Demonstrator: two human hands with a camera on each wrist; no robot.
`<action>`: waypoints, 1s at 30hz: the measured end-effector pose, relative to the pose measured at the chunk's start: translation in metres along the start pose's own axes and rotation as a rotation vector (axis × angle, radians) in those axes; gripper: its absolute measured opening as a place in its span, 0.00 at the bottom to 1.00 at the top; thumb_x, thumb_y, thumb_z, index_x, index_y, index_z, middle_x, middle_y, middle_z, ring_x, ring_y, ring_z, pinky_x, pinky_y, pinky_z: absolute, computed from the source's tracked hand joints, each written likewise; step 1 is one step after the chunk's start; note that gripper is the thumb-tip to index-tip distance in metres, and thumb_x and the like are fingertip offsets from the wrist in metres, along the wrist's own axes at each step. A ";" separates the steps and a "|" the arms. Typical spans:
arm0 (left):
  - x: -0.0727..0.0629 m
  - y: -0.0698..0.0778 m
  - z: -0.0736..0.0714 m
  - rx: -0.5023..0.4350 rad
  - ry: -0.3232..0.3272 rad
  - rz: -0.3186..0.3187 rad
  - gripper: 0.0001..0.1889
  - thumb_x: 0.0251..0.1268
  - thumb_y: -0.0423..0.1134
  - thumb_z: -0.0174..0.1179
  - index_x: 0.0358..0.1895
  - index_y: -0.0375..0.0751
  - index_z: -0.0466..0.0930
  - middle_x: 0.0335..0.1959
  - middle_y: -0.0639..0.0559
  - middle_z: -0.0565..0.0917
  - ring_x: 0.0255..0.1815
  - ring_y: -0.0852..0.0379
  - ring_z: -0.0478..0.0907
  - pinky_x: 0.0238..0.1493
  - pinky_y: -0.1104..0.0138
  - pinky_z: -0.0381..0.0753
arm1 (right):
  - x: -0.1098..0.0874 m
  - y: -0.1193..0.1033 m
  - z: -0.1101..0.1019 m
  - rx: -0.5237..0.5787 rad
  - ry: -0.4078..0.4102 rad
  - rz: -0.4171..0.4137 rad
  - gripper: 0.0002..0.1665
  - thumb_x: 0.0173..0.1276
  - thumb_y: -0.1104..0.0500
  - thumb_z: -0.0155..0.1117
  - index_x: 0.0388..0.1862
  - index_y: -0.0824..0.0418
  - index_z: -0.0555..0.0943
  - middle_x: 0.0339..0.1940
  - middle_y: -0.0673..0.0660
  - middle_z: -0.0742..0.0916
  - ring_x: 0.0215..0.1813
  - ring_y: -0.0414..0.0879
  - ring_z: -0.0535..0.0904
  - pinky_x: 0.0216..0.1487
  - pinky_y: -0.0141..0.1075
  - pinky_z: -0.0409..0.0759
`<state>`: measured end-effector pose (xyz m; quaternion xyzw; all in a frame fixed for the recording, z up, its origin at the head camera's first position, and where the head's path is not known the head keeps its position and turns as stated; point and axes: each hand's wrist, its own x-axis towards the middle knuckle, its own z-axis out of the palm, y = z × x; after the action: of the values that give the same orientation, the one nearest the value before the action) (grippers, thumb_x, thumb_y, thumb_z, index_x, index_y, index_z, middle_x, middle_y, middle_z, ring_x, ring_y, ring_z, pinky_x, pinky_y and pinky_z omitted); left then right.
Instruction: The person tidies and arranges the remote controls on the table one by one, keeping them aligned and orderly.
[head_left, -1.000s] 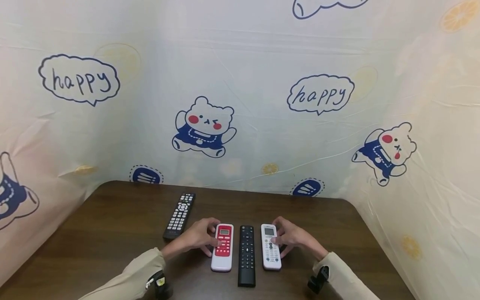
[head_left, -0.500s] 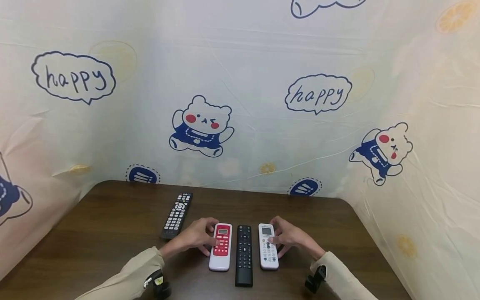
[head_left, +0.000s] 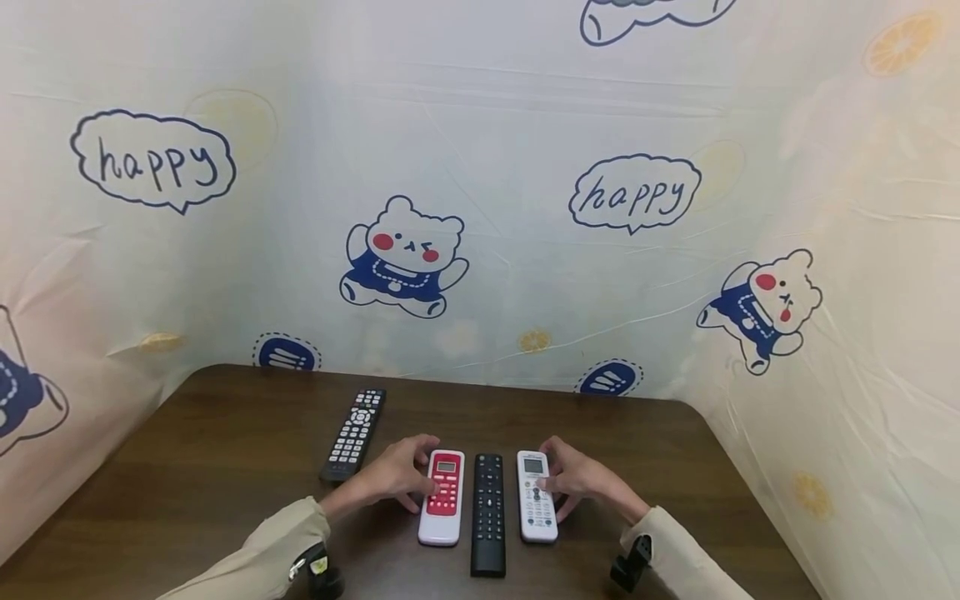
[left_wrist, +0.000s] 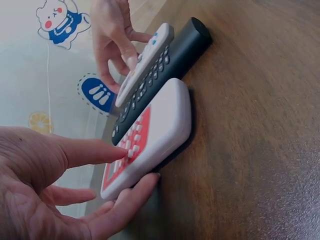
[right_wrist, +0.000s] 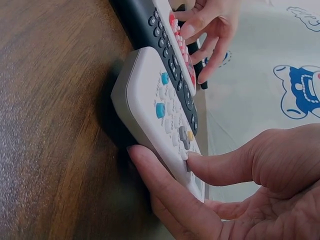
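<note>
Three remote controls lie side by side in the head view. My left hand (head_left: 401, 473) grips the white remote with a red button panel (head_left: 441, 527), thumb on its buttons and fingers along its outer side. On the right, my right hand (head_left: 581, 475) holds a white air-conditioner remote (head_left: 537, 512) the same way, its thumb on the keys in the right wrist view. Between these two lies a slim black remote (head_left: 488, 517), touched by neither hand. The undersides of both white remotes are hidden.
A second black remote (head_left: 354, 437) with white buttons lies angled behind my left forearm on the brown wooden table (head_left: 225, 467). A printed curtain (head_left: 517, 108) hangs behind the table and along its sides. Each wrist wears a dark strap-on device.
The head view has shifted slightly. Both hands keep the same grip on their remotes, and the remotes stay in place.
</note>
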<state>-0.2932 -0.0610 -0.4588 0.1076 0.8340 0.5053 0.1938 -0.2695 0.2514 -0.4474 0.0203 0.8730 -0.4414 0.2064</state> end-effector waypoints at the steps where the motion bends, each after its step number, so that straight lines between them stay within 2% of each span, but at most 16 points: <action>1: 0.000 0.001 -0.001 0.006 0.003 0.001 0.40 0.54 0.23 0.75 0.73 0.31 0.69 0.53 0.35 0.76 0.37 0.47 0.85 0.27 0.56 0.92 | 0.000 0.000 0.000 -0.004 -0.002 0.001 0.29 0.72 0.70 0.66 0.66 0.62 0.66 0.44 0.66 0.80 0.37 0.56 0.84 0.29 0.46 0.92; 9: 0.002 0.004 -0.012 0.101 0.061 0.047 0.38 0.53 0.29 0.77 0.70 0.31 0.73 0.52 0.35 0.80 0.39 0.49 0.84 0.36 0.56 0.92 | 0.000 -0.003 -0.004 -0.020 -0.011 0.008 0.30 0.72 0.69 0.67 0.67 0.62 0.65 0.44 0.66 0.80 0.37 0.56 0.84 0.30 0.45 0.92; 13: 0.004 0.003 -0.016 0.171 0.098 0.129 0.35 0.53 0.32 0.77 0.66 0.31 0.76 0.50 0.37 0.82 0.45 0.46 0.83 0.44 0.54 0.89 | 0.000 -0.004 -0.004 -0.019 -0.007 0.017 0.29 0.72 0.69 0.67 0.67 0.61 0.65 0.44 0.66 0.79 0.37 0.56 0.84 0.30 0.44 0.92; 17: 0.005 0.002 -0.019 0.217 0.144 0.206 0.30 0.55 0.33 0.77 0.62 0.31 0.79 0.48 0.38 0.84 0.47 0.44 0.83 0.44 0.55 0.88 | 0.001 -0.005 -0.005 -0.017 -0.015 0.022 0.29 0.73 0.70 0.65 0.67 0.62 0.65 0.46 0.67 0.79 0.39 0.57 0.84 0.31 0.44 0.92; 23: 0.006 0.001 -0.025 0.245 0.235 0.225 0.23 0.60 0.33 0.74 0.58 0.31 0.81 0.45 0.40 0.85 0.42 0.49 0.83 0.40 0.58 0.85 | 0.001 -0.003 -0.005 0.001 -0.024 0.016 0.30 0.72 0.70 0.66 0.67 0.62 0.64 0.45 0.67 0.79 0.39 0.57 0.84 0.32 0.44 0.92; 28: 0.006 -0.003 -0.037 0.251 0.270 0.255 0.20 0.64 0.33 0.70 0.57 0.28 0.81 0.44 0.39 0.86 0.44 0.47 0.83 0.44 0.54 0.85 | 0.000 0.002 -0.007 0.032 -0.061 -0.006 0.31 0.73 0.69 0.66 0.69 0.62 0.63 0.45 0.66 0.79 0.40 0.57 0.84 0.32 0.45 0.92; 30: 0.005 -0.004 -0.044 0.261 0.283 0.249 0.19 0.67 0.34 0.68 0.58 0.28 0.80 0.45 0.39 0.86 0.45 0.45 0.83 0.46 0.52 0.86 | -0.001 0.003 -0.008 0.043 -0.071 -0.008 0.31 0.73 0.69 0.65 0.70 0.62 0.63 0.46 0.66 0.79 0.40 0.57 0.84 0.33 0.46 0.92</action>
<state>-0.3169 -0.0961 -0.4453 0.1619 0.8915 0.4231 -0.0046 -0.2707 0.2597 -0.4448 0.0057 0.8555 -0.4613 0.2349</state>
